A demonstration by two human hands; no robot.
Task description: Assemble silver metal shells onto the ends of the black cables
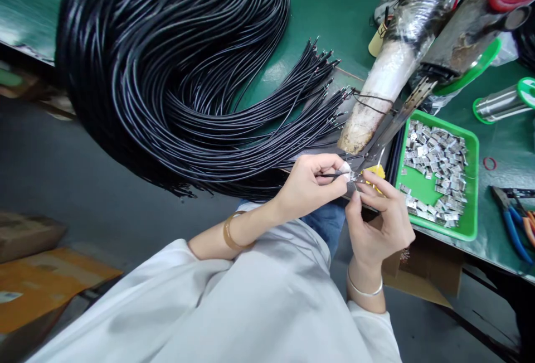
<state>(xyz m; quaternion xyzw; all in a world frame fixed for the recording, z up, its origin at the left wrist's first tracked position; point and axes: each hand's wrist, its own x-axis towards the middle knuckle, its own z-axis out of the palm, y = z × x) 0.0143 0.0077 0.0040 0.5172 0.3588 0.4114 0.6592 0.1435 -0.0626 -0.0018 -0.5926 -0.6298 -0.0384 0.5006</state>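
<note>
The left hand [311,182] is clamped on a black cable [328,175], thumb and fingers pressed together around its smooth, slim sheath; a white wrapping covers one fingertip. The cable's end points toward the right hand [381,215], whose thumb and fingers are bent close about a tiny shiny bit at that end (too small to make out its shape, and I cannot tell whether those fingers are gripping it).

Beyond and to the left of the left hand, a thick bundle of cables [142,90] sweeps in glossy, rubbery-looking curves over the green tabletop [334,17], many ends showing short bright tips. Straight ahead of both hands slants a round tube [376,78], whitish and stained at its mouth, wrinkled clear film wound higher up. A small yellow piece [375,173] sits just behind the right hand's fingers.

To the right of the right hand lies a rectangular green plastic tray [472,184], rounded at the corners, holding many small, boxy metal pieces [438,148]. Farther right are blue-handled pliers [512,226] and, beyond them, a silvery spool [501,105] with green rims.
</note>
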